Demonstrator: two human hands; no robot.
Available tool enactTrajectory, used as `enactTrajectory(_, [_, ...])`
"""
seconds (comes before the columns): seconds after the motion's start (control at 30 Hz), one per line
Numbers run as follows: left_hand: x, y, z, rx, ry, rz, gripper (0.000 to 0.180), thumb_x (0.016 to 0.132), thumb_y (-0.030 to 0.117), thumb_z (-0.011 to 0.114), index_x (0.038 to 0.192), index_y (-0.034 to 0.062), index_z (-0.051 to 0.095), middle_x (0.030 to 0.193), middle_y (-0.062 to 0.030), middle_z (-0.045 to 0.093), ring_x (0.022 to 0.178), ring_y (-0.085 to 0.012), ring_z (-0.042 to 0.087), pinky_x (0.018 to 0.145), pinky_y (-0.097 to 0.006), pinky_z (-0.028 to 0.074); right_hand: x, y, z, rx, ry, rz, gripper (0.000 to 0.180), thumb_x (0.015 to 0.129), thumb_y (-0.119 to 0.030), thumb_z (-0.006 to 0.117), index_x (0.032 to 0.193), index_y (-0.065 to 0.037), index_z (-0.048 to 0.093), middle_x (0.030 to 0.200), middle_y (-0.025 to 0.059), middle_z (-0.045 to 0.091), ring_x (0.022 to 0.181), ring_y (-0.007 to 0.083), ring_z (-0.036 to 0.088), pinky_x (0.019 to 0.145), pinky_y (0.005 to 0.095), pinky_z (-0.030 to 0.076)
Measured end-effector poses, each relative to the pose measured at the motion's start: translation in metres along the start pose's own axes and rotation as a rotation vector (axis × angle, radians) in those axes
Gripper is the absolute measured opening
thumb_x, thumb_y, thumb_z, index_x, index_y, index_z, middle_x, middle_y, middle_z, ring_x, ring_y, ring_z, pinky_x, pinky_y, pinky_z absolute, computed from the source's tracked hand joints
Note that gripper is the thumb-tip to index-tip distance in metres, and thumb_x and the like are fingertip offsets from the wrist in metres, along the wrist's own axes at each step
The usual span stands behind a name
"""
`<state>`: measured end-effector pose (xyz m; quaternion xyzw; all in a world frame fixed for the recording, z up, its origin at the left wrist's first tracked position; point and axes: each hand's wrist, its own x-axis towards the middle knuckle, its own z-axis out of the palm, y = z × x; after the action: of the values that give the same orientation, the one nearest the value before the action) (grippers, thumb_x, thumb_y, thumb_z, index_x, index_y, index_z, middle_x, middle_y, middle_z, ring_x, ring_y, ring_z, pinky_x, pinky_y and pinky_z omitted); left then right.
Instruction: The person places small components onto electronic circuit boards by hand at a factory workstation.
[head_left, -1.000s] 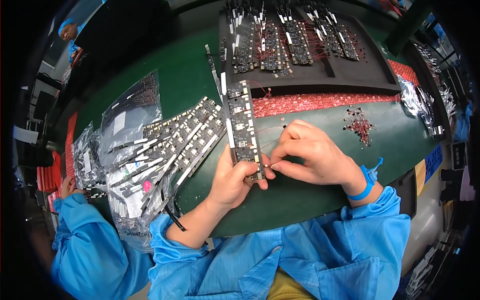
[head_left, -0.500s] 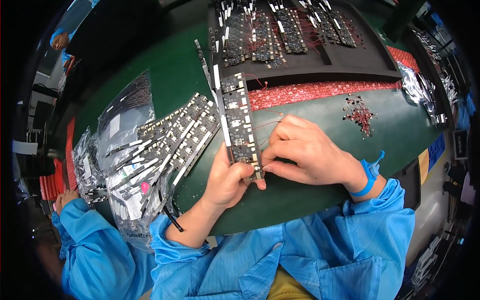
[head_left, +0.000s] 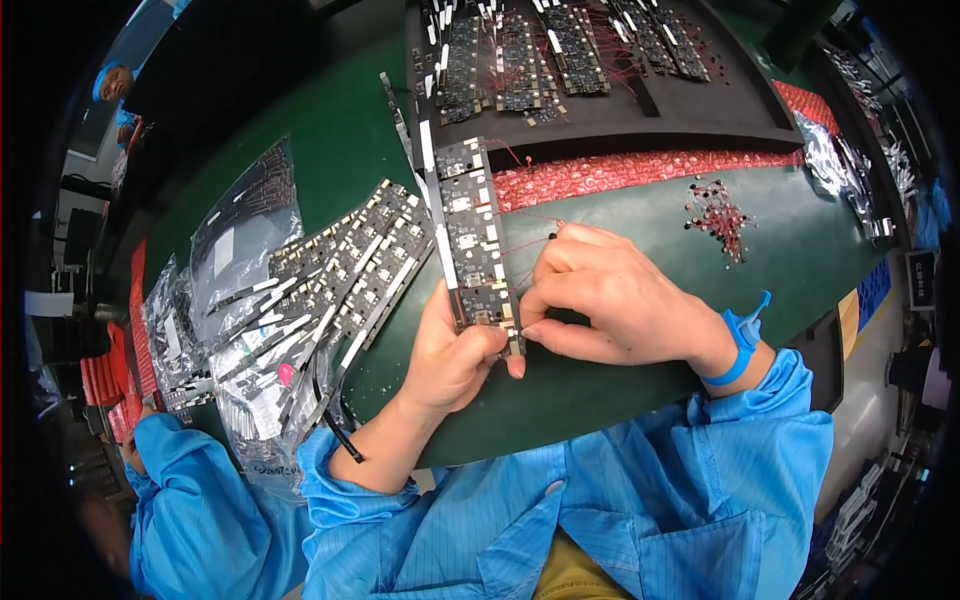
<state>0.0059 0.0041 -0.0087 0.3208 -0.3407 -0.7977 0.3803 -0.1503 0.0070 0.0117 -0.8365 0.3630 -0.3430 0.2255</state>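
My left hand point(head_left: 452, 352) is closed round the lower end of a long black circuit board strip point(head_left: 474, 225), thumb pressed on its face. The strip points away from me, with small white and gold parts and a white-and-black tail along its left side. Thin red wires point(head_left: 527, 215) with small round ends stick out from its right edge. There my right hand point(head_left: 615, 300), wearing a blue wrist strap point(head_left: 742, 348), pinches at the edge near the lower end. What lies between its fingertips is hidden.
More circuit boards point(head_left: 375, 250) lie fanned out left, beside clear plastic bags point(head_left: 245, 225). A black tray point(head_left: 640, 125) of wired boards stands at the back, behind red bubble wrap point(head_left: 640, 170). A pile of red-wired small parts point(head_left: 722, 222) lies right. A co-worker's blue sleeve point(head_left: 190, 470) is at left.
The whole view has shifted slightly. My hands stay in nearly the same grip on the strip. At left, the co-worker's hand and sleeve have moved a little.
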Motion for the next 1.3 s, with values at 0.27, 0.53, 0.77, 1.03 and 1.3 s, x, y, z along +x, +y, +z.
enactTrajectory(0.27, [0.001,-0.001,0.000,0.035,-0.018,0.028,0.043,0.055,-0.003,0.038,0.097,0.0002,0.029,0.079,-0.0121,0.045,0.055,-0.0153,0.049,0.035,-0.021,0.042,0.000,0.000,0.001,0.010,0.002,0.026,0.007,0.056,-0.007,0.055,0.058,-0.006,0.049,0.056,0.0027,0.041,0.054,0.0175,0.039,0.049,0.0268,0.032])
enactTrajectory(0.53, [0.003,0.002,-0.002,-0.015,-0.087,0.038,0.034,0.061,-0.008,0.038,0.092,0.0004,0.028,0.074,-0.0107,0.046,0.057,-0.0157,0.049,0.043,-0.024,0.043,0.000,0.001,0.004,0.072,0.040,0.080,0.008,0.058,-0.012,0.052,0.054,-0.007,0.048,0.052,0.0037,0.047,0.051,0.0198,0.045,0.047,0.0283,0.036])
enactTrajectory(0.77, [0.000,-0.005,0.001,0.172,-0.039,0.216,0.030,0.065,-0.007,0.038,0.092,-0.0005,0.025,0.077,-0.0115,0.044,0.057,-0.0165,0.050,0.047,-0.025,0.044,0.003,-0.001,-0.001,0.353,-0.096,0.431,0.005,0.060,-0.006,0.054,0.060,-0.002,0.051,0.053,0.0021,0.050,0.046,0.0065,0.047,0.041,0.0175,0.035])
enactTrajectory(1.03, [-0.001,-0.008,-0.001,0.135,-0.072,0.271,0.028,0.066,-0.004,0.038,0.091,-0.0005,0.024,0.075,-0.0103,0.043,0.054,-0.0147,0.049,0.047,-0.024,0.043,0.003,0.005,0.007,0.747,-0.169,0.636,0.006,0.064,-0.005,0.053,0.063,0.001,0.050,0.056,0.0014,0.051,0.051,0.0025,0.045,0.044,0.0145,0.035])
enactTrajectory(1.3, [0.001,-0.010,-0.002,0.164,-0.037,0.273,0.026,0.066,-0.005,0.037,0.089,-0.0005,0.026,0.073,-0.0100,0.044,0.053,-0.0134,0.048,0.047,-0.023,0.042,0.001,0.009,0.017,0.974,-0.131,0.659,0.006,0.066,-0.003,0.050,0.065,0.002,0.047,0.058,0.0049,0.052,0.053,0.0046,0.048,0.047,0.0144,0.037])
